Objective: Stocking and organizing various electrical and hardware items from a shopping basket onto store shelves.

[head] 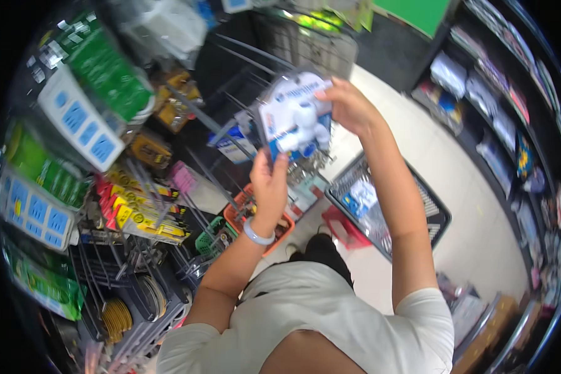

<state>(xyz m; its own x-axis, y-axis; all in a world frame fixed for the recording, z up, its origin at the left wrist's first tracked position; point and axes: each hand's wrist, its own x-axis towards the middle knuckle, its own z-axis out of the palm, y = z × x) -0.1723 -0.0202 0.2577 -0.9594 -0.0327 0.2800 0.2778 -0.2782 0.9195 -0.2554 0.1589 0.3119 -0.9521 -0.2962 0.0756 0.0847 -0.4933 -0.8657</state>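
Both hands hold one blister pack (299,114) in front of the hanging rack. Its clear plastic covers a white and blue card with white plumbing-like fittings inside; the exact product is hard to tell. My left hand (270,180) pinches the lower left corner, thumb on the front. At the upper right edge, my right hand (353,105) grips the pack with its fingers and thumb. Metal display hooks (201,117) stick out just left of the pack, and a blue and white package (233,142) hangs behind it.
A dark crate (437,205) holding similar packs stands at right, beside a red stool or bin (343,229). Below my left hand are an orange basket (284,229) and a green basket (210,238). Yellow packets (149,215) hang at left. Stocked shelves (491,93) line the right side.
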